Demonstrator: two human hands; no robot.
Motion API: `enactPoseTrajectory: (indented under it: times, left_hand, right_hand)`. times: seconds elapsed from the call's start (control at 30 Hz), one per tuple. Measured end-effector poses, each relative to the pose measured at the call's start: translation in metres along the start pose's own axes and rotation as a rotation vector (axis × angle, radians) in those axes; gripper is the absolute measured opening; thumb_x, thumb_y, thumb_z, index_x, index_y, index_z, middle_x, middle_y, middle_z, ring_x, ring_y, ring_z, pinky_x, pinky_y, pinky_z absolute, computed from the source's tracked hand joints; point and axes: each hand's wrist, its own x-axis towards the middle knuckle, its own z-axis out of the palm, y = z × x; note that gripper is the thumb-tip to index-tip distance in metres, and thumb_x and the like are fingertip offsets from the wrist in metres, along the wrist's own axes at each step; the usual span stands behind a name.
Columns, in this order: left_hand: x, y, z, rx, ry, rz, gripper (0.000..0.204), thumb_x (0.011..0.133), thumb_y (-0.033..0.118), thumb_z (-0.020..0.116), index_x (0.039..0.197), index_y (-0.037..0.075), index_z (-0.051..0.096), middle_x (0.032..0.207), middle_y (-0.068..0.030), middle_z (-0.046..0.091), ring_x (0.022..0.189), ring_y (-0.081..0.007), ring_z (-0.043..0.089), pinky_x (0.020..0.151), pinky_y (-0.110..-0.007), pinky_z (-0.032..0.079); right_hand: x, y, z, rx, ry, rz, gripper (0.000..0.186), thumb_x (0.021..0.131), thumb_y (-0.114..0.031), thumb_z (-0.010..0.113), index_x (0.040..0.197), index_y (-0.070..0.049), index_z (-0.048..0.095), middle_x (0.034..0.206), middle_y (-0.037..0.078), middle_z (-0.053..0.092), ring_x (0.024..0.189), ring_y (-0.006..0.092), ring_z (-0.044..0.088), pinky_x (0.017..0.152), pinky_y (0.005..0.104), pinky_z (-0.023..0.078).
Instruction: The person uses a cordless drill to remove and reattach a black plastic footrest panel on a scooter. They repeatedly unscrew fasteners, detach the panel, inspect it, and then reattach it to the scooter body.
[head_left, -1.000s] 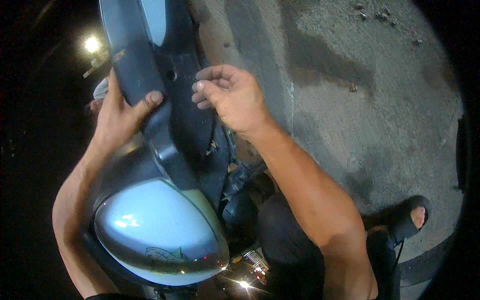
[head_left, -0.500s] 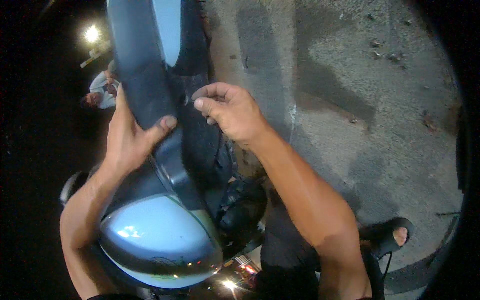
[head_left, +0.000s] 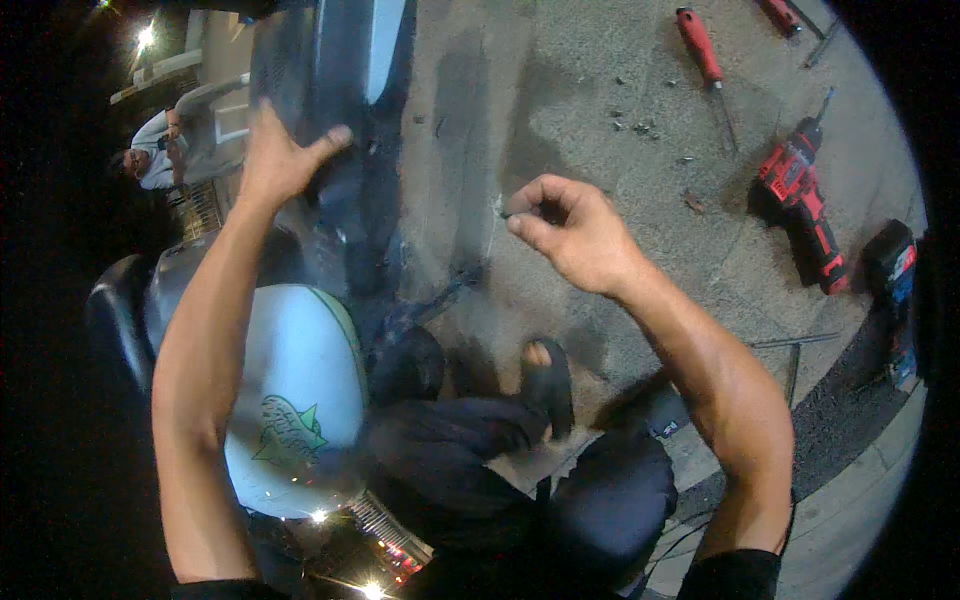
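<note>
Your right hand (head_left: 575,235) has left the dark grey plastic scooter panel (head_left: 335,90) and now hovers well to its right, fingertips pinched on something too small to tell. Your left hand (head_left: 275,160) stays spread, thumb out, against that panel.

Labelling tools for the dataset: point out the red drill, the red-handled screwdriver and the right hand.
red drill (head_left: 797,205), head view, on the middle of its body.
red-handled screwdriver (head_left: 699,44), head view, on its red handle.
right hand (head_left: 580,235), head view, on the back of the hand.
</note>
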Motion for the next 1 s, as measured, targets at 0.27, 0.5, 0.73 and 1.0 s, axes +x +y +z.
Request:
enactPoseTrajectory:
  times: [0.27, 0.5, 0.73, 1.0]
  left_hand:
    - [-0.088, 0.223, 0.072, -1.494, -0.618, -0.326, 0.030, 0.099, 0.024, 0.061, 0.117, 0.001, 0.065, 0.112, -0.0118, 0.070, 0.099, -0.0204, 0.067, 0.089, -0.038, 0.054]
    - [-0.132, 0.295, 0.176, -2.288, -0.797, -0.623, 0.023, 0.099, 0.019, 0.060, 0.114, 0.002, 0.062, 0.106, -0.0119, 0.068, 0.096, -0.0233, 0.067, 0.086, -0.040, 0.056]
    - [-0.129, 0.301, 0.233, -2.251, -0.648, -0.910, 0.017, 0.097, 0.018, 0.064, 0.106, 0.004, 0.061, 0.105, -0.0134, 0.068, 0.098, -0.0246, 0.067, 0.084, -0.038, 0.057]
    - [-0.113, 0.268, 0.252, -2.311, -0.486, -0.943, 0.017, 0.095, 0.021, 0.067, 0.105, 0.008, 0.063, 0.100, -0.0086, 0.067, 0.097, -0.0224, 0.064, 0.082, -0.036, 0.055]
  right_hand:
    - [-0.033, 0.040, -0.052, -0.080, 0.442, -0.402, 0.016, 0.086, -0.004, 0.070, 0.101, -0.001, 0.066, 0.114, 0.009, 0.061, 0.099, 0.0136, 0.059, 0.085, 0.0289, 0.049]
    - [-0.092, 0.085, -0.120, -0.708, 0.541, -0.410, 0.041, 0.074, -0.012, 0.079, 0.114, -0.010, 0.068, 0.128, 0.016, 0.058, 0.122, 0.0362, 0.052, 0.102, 0.0450, 0.043]
    - [-0.120, 0.093, -0.264, -1.386, 0.724, 0.279, 0.095, 0.070, -0.014, 0.078, 0.152, -0.008, 0.031, 0.137, 0.023, 0.051, 0.116, 0.0419, 0.057, 0.096, 0.0480, 0.049]
    - [-0.194, 0.085, -0.194, -0.870, 0.662, -0.157, 0.058, 0.082, -0.003, 0.067, 0.137, 0.001, 0.050, 0.123, 0.019, 0.064, 0.113, 0.0274, 0.064, 0.095, 0.0403, 0.051]
